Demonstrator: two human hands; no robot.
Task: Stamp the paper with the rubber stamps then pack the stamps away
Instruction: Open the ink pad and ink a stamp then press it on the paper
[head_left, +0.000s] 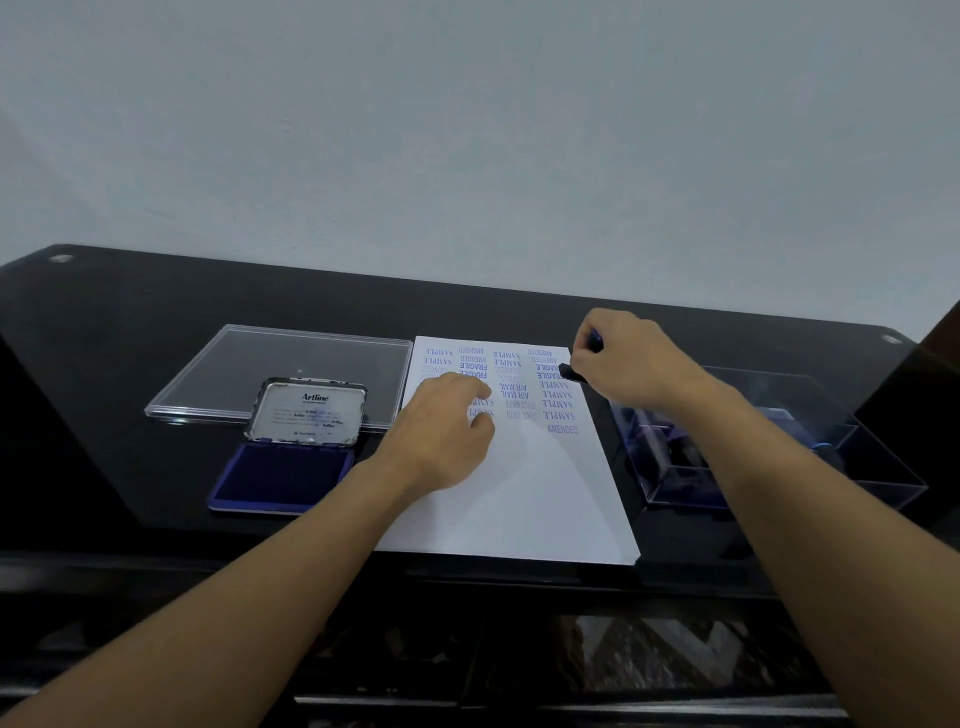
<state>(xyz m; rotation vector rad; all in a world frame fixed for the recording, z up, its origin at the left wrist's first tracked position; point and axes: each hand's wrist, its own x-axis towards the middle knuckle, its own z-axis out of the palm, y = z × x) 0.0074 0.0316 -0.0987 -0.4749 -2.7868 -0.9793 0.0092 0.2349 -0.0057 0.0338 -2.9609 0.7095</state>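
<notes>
A glossy black table (156, 332) stands against a pale wall (467, 130). Nearest lies the paper (519, 499), its near half blank and its far half crowded with rows of blue prints. Left of it sits the pad (283, 475), open, with its tin top propped up.

The left hand (447, 431) rests on the paper with fingers loosely bent, grasping nothing, right over some of the prints. If that ink is wet, the hand could smear it. If the hand lifts, the sheet may slide on the slick top.

To the right, just beside the paper, is the clear box (831, 457) with dark stamps inside. Further off, the right hand (628, 364) grips the stamp (571, 373), fingers curled round its handle, at the paper's right edge near the far corner. The stamp looks tilted; I cannot tell whether it touches the sheet.

That corner is already full, so a press here would likely land on older prints, or run half off the edge and ink the table. A tilted press would print only partly. The clear cover (280, 374) lies behind the pad.
</notes>
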